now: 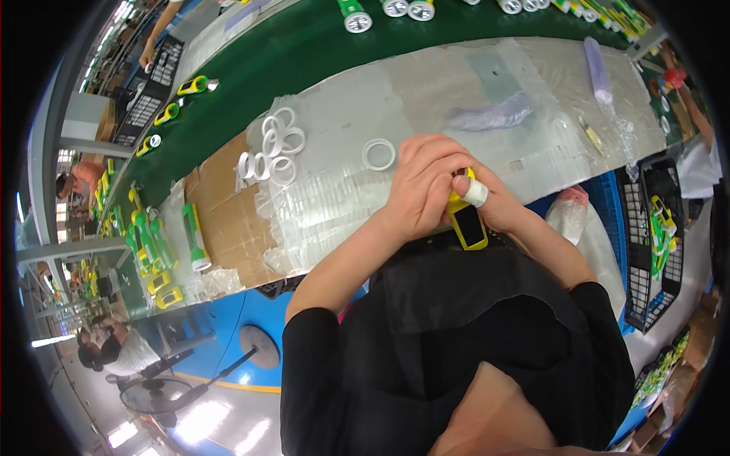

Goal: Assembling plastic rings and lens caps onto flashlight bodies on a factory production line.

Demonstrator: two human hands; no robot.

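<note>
Close to my body, above the table's near edge, both my hands are closed together around a yellow flashlight [469,228] with a dark panel on its handle. My left hand [424,186] wraps its fingers over the front end, which is hidden by them. My right hand [496,199] grips from the other side, its thumb wrapped in white tape [477,192]. A single white ring [379,154] lies on the table beyond my left hand. Farther left is a group of several white rings [283,140], some lying flat and some on edge.
Plastic and cardboard cover the table [342,205]. A green-and-white flashlight [195,237] lies at the left, near several others. More flashlights stand on the green conveyor belt [304,72]. Purple plastic sleeves [494,114] lie to the right. A black crate [646,251] holding green-yellow parts is at the right.
</note>
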